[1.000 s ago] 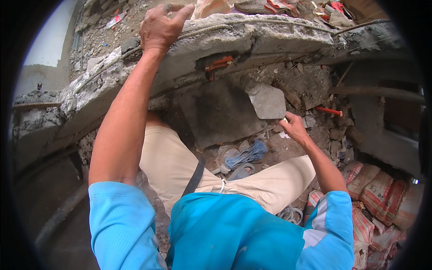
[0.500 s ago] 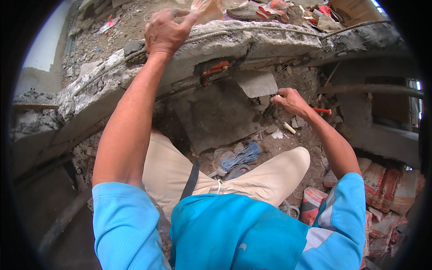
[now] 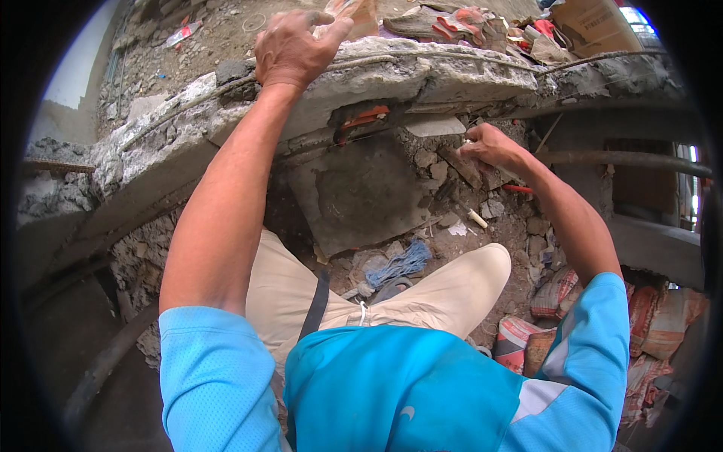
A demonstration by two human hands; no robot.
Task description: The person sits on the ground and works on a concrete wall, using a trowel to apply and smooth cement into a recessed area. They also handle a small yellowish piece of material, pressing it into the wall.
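Observation:
My left hand (image 3: 301, 49) is raised over the broken top edge of a concrete beam (image 3: 444, 71). Its fingers curl toward the thumb beside a clear, pinkish plastic piece (image 3: 358, 16); what they grip is hidden. Lower and to the right, my right hand (image 3: 495, 147) is closed at the right end of a pale grey flat plate (image 3: 435, 126) under the beam. The plate appears held there, though the exact grip is hidden. A red handle (image 3: 518, 188) lies just below that hand. Beneath the plate leans a large grey slab (image 3: 369, 192).
An orange-red piece (image 3: 367, 115) sits in a beam recess. Between my legs lie blue strands (image 3: 403, 262), with a white cylinder (image 3: 477, 218) further right. Cement bags (image 3: 516, 339) pile at right. Rebar (image 3: 602, 54) crosses the beam; cardboard (image 3: 595, 26) and gloves lie beyond.
My right hand has moved up and slightly right. The pale plate has risen and tilted, now showing a narrower face. My left hand has shifted slightly right and down.

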